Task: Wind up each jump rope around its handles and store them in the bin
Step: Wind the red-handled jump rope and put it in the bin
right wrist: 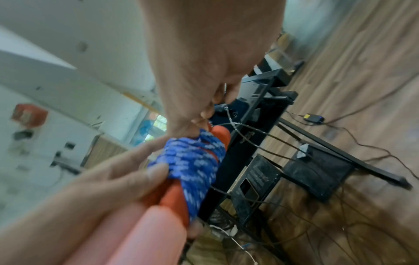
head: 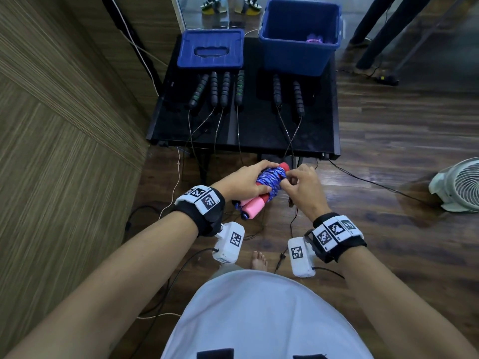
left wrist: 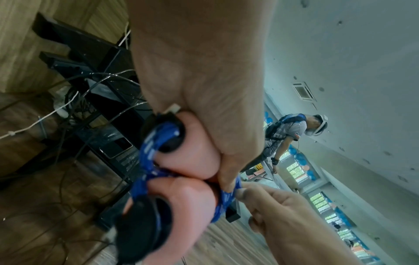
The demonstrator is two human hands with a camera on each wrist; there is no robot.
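Pink foam handles (head: 252, 203) sit side by side in my left hand (head: 239, 183), fingers and thumb curled round them so the pair stays parallel and the coil cannot slip. My right hand (head: 302, 183) pinches the blue rope (head: 272, 178) at the far end of the winding, fingertips (right wrist: 205, 114) pressed on the last turn, apparently to tuck it under. I hold the bundle in the air in front of the black table (head: 259, 133), well short of the blue bin (head: 298, 35). The bin stands open at the table's back right, its lid (head: 211, 49) beside it. Black-handled ropes (head: 225, 89) lie in front, not yet wound
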